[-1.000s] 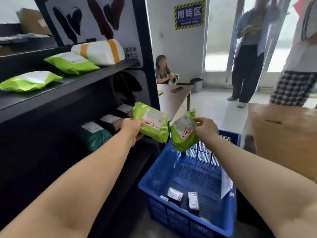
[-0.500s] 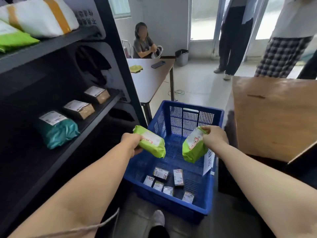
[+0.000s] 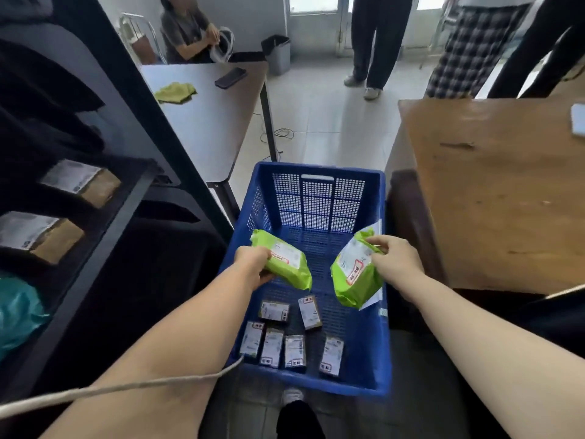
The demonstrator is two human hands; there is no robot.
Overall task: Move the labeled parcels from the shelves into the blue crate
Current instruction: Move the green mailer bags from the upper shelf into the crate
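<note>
The blue crate [image 3: 319, 172] stands on the floor in front of me. My left hand [image 3: 253, 263] grips a green labeled parcel [image 3: 285, 263] over the crate's left side. My right hand [image 3: 394, 259] holds a second green labeled parcel [image 3: 356, 278] by its top edge, hanging over the crate's right side. Several small labeled boxes [image 3: 292, 335] lie on the crate floor near me. On the dark shelf [image 3: 104, 217] at left sit two brown labeled boxes [image 3: 84, 182] [image 3: 38, 236] and a teal parcel [image 3: 15, 312].
A grey table [image 3: 209, 122] with a phone and a green cloth stands behind the shelf. A wooden table [image 3: 493, 191] is at right. One person sits at the back, others stand near the door. A white cord [image 3: 126, 386] crosses my left forearm.
Both hands have lowered with the green parcels from beside the shelf down into the crate's opening. My view has tilted down toward the crate.
</note>
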